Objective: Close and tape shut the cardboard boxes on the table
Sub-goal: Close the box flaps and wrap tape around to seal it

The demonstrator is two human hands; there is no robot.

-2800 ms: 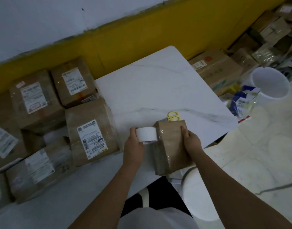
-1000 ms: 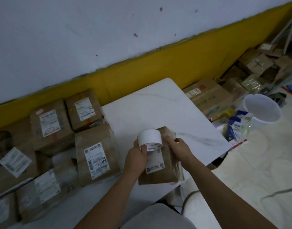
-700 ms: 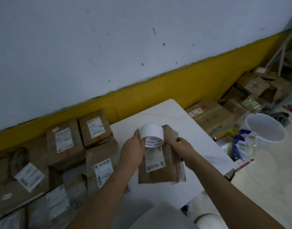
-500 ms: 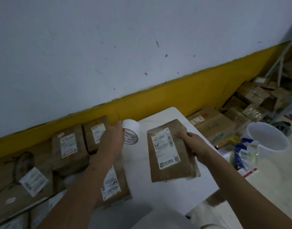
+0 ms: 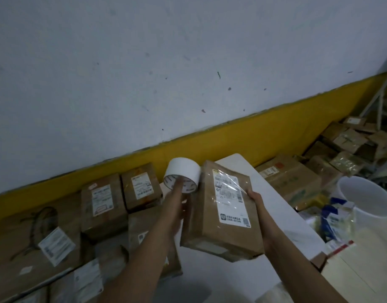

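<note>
A brown cardboard box (image 5: 212, 224) with a white shipping label is lifted above the white table (image 5: 282, 217), label side up and tilted. My right hand (image 5: 257, 199) grips its right edge. My left hand (image 5: 175, 206) holds a white roll of tape (image 5: 182, 174) with a finger through its core, right beside the box's upper left corner. Clear tape glints across the label's top.
Several labelled cardboard boxes (image 5: 102, 204) are piled at the left against the yellow wall base. More boxes (image 5: 291, 178) lie on the floor to the right, along with a white bucket (image 5: 367, 204) and blue-white cartons (image 5: 337, 217).
The box was lifted off the table and turned label side up. My left hand with the tape roll swung left, then came back beside the box. The view tilted up.
</note>
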